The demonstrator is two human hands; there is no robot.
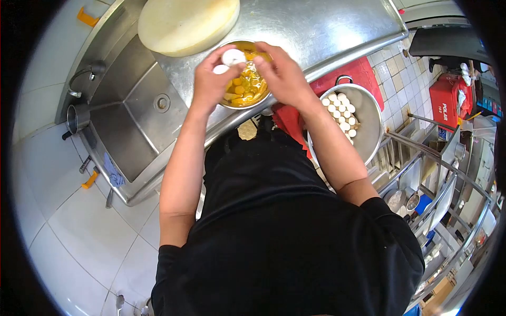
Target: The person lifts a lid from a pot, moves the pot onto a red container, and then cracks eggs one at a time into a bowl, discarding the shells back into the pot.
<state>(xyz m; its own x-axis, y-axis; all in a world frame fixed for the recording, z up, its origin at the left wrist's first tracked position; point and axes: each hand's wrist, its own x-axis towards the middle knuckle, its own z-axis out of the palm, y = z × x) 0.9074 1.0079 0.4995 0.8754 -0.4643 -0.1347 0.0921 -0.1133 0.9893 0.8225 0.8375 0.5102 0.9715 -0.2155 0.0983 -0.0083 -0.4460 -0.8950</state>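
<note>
A metal bowl [247, 107] on the steel counter holds cracked eggs with several yolks. Over its left side, my left hand [212, 79] is closed around white eggs or shells [232, 57]; whether they are whole is too blurred to tell. My right hand [279, 73] is over the bowl's right side, its fingers spread and nothing visible in them. To the right, a large metal bowl [370, 121] holds several whole white eggs [342, 111].
A thick round cutting board [188, 23] lies on the counter [316, 31]. At the left is a steel sink [126, 121] with a faucet and a small pot [78, 118]. Metal racks [421, 152] and a red box [444, 102] stand at the right.
</note>
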